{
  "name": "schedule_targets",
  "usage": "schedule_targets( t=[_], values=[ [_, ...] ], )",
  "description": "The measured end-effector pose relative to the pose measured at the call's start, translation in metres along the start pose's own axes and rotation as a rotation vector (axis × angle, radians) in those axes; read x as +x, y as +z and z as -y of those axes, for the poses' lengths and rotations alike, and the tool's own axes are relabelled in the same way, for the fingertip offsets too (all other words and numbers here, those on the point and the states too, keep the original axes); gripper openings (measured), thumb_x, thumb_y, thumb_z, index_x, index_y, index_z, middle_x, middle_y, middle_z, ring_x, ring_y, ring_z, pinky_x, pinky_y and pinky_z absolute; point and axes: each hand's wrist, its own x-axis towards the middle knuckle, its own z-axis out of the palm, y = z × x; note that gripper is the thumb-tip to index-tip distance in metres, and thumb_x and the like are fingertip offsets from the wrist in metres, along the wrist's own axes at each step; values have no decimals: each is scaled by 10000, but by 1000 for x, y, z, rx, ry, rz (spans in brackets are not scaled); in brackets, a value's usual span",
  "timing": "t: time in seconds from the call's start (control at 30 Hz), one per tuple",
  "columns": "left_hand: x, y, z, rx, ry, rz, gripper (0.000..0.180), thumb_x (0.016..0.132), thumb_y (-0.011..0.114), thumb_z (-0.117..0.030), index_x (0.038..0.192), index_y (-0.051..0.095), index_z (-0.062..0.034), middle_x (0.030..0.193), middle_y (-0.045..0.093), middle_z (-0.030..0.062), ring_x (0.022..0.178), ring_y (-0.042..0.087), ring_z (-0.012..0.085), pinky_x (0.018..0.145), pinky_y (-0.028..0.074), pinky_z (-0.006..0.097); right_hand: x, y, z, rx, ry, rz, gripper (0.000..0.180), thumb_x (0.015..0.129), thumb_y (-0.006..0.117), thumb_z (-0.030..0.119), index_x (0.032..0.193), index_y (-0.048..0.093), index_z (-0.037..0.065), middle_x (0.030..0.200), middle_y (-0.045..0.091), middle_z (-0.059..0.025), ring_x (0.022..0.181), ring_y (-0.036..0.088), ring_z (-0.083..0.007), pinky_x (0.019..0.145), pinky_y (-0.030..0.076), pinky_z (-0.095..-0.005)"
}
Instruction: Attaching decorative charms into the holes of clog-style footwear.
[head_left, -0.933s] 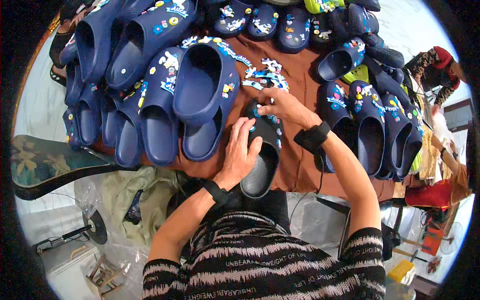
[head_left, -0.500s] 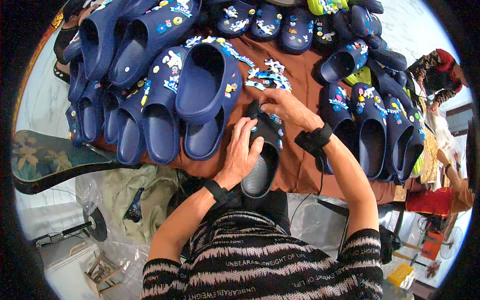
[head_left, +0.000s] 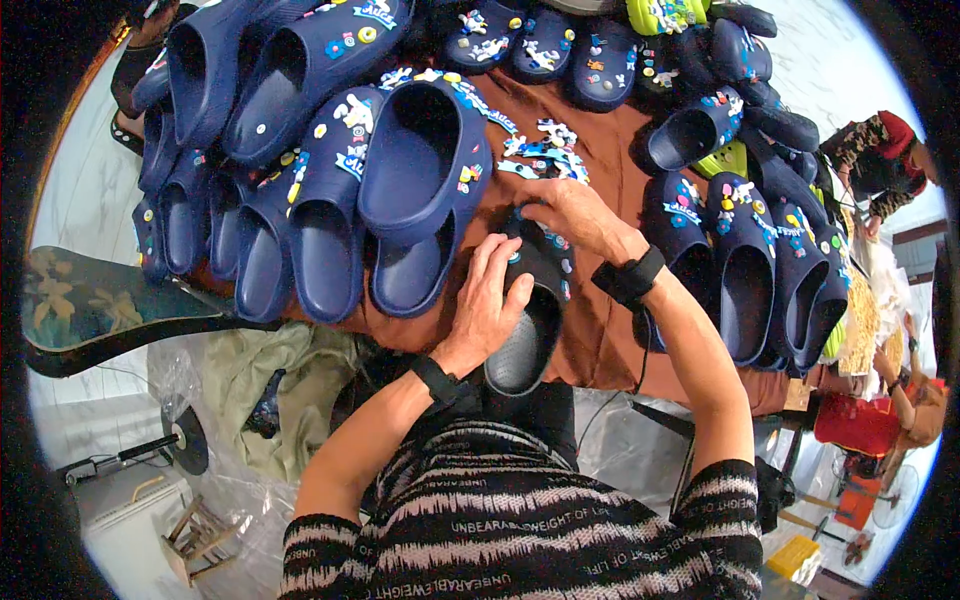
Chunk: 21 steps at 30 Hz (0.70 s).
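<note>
Plainly, nearest the viewer, a black shirt with pale jagged stripes (head_left: 520, 520) fills the bottom centre of the frame. Just above it, near mid-frame, a black clog (head_left: 522, 350) lies with its opening toward the lower edge and its toe toward the top. The left hand (head_left: 482, 318) holds the clog from its left side: fingers extended along the upper, thumb near the rim of the opening. The right hand (head_left: 572, 215) is at the toe, fingers bunched narrowly — whether anything is pinched between the tips cannot be told. Each wrist bears a dark band. Beneath, brown cloth (head_left: 605, 325) covers the work surface. Just beyond the right hand, a small heap of white, blue and yellow charms (head_left: 548, 155) rests on that cloth. Decorated navy clogs (head_left: 326, 265) crowd the left and upper left, some stacked; more navy clogs stand at right. A lime-green clog (head_left: 667, 12) sits at top centre-right. Farther off, a person in a red head covering (head_left: 882, 125) appears at the right edge — partly cut off.
</note>
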Motion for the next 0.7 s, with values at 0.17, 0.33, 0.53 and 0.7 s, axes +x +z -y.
schedule_targets(
  t=[0.17, 0.33, 0.53, 0.7],
  values=[
    [-1, -2, 0, 25, 10, -7, 509, 982, 541, -303, 1372, 467, 15, 1428, 421, 244, 1311, 439, 436, 1100, 380, 481, 5, -5, 4, -34, 14, -46, 205, 876, 653, 203, 1023, 693, 65, 883, 697, -220, 861, 675, -422, 770, 529, -490],
    [-1, 1, -1, 7, -9, -1, 509, 984, 541, -311, 1372, 470, 11, 1433, 419, 240, 1316, 435, 437, 1102, 378, 483, 7, -11, -18, 226, 70, -61, 199, 895, 666, 187, 1002, 693, 22, 817, 689, -143, 776, 668, -273, 719, 522, -403],
    [-1, 1, 2, -3, 26, -33, 541, 986, 542, -311, 1400, 423, 16, 1421, 425, 262, 1320, 433, 436, 1115, 366, 478, -1, -17, -12, 386, 120, -12, 155, 942, 682, 153, 973, 666, 2, 773, 601, 7, 713, 540, -83, 644, 469, -272],
    [-2, 2, 2, -20, 20, -46, 546, 985, 548, -314, 1395, 414, 22, 1414, 428, 270, 1320, 433, 438, 1115, 364, 477, -4, -8, -4, 420, 273, 117, 167, 914, 697, 132, 958, 660, -25, 771, 640, -24, 651, 590, -110, 577, 489, -282]
  ],
)
